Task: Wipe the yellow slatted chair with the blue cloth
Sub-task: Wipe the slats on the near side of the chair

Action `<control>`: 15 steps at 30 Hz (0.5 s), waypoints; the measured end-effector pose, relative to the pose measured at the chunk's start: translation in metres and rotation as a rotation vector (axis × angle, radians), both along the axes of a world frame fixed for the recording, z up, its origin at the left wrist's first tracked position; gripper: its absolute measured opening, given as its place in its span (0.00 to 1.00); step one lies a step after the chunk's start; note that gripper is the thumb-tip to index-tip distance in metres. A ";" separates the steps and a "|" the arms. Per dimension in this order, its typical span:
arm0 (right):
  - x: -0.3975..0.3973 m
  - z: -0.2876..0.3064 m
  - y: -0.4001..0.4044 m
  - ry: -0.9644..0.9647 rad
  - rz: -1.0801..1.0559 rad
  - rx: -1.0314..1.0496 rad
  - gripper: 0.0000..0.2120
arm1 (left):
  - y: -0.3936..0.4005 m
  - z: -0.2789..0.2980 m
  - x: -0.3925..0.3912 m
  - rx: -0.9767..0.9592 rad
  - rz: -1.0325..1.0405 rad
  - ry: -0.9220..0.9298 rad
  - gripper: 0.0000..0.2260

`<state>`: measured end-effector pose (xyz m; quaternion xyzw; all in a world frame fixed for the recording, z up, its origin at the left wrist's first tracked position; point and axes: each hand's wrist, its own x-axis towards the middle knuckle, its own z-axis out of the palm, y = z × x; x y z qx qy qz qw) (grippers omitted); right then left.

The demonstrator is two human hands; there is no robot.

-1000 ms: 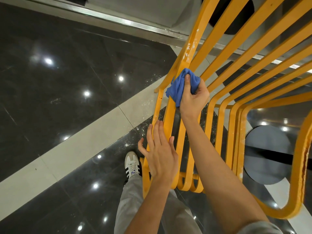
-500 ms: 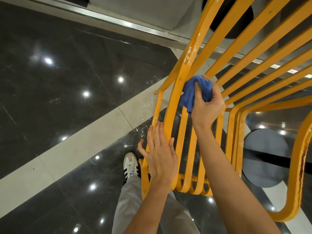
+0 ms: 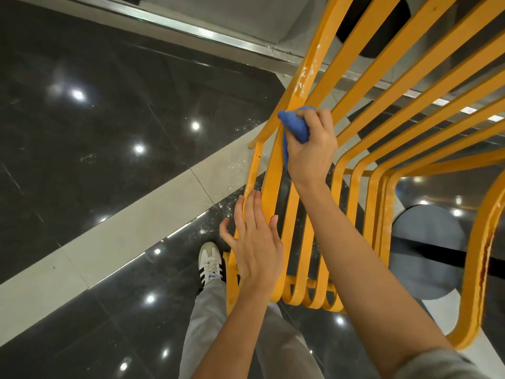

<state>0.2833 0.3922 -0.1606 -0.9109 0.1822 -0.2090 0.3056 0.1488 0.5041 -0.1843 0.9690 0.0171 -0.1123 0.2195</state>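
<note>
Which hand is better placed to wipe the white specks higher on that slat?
Right. The right hand already grips the cloth against the slat, just below the specks. The left hand rests flat on the chair's lower slats, without the cloth.

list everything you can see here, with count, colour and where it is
chair: one, yellow, slatted, right half of view, white specks on its left slat
cloth: one, blue, bunched against the left slat
floor: glossy black tiles with a pale grey band, white dust near the chair
shoe: one, white with black stripes, bottom centre
trousers: grey, below the shoe
left hand: flat against the chair's left slats
right hand: grips the cloth
</note>
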 end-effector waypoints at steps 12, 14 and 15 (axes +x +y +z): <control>-0.002 -0.002 0.009 -0.014 0.016 0.033 0.09 | 0.001 -0.003 -0.001 0.018 0.003 0.002 0.23; -0.010 -0.004 0.001 0.015 0.086 -0.002 0.08 | 0.001 -0.002 -0.002 0.019 0.000 0.001 0.23; -0.008 -0.002 -0.004 0.010 0.092 -0.011 0.08 | 0.000 -0.002 -0.002 0.020 0.001 -0.001 0.23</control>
